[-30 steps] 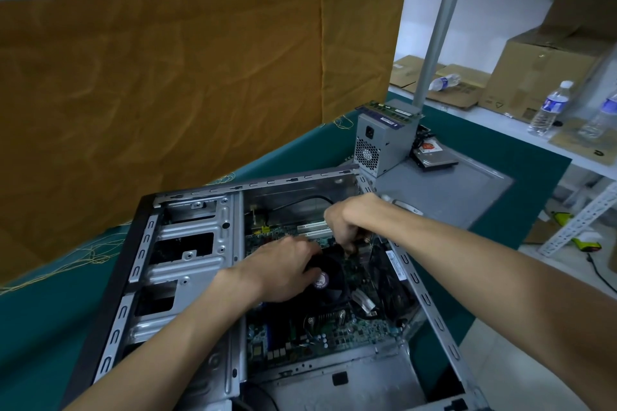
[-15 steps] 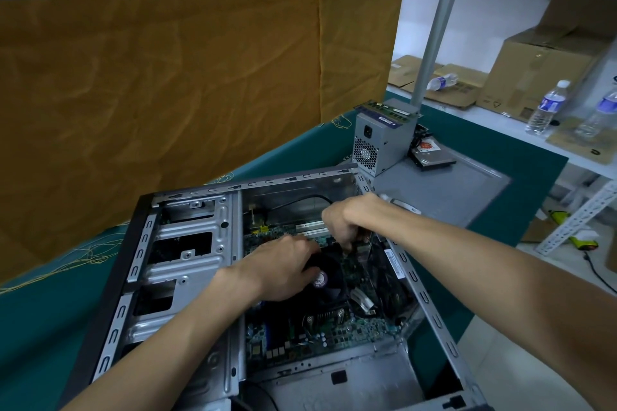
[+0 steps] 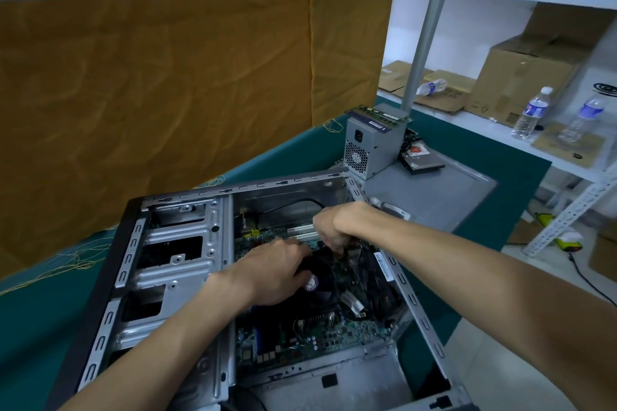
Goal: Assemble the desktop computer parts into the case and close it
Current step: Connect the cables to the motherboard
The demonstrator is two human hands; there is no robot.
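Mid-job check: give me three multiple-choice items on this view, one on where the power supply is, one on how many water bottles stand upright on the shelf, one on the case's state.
1. Where is the power supply?
A. mounted in the case
B. on the table beyond the case
C. on the floor

2. How many water bottles stand upright on the shelf?
A. none
B. two
C. five

3. What state is the case in?
A. open, both hands inside
B. closed
C. open, untouched

Key: 1 B, it stands on the table outside the case. 2 B, one bottle and another stand at right. 3 A, the left hand and right hand reach over the motherboard.
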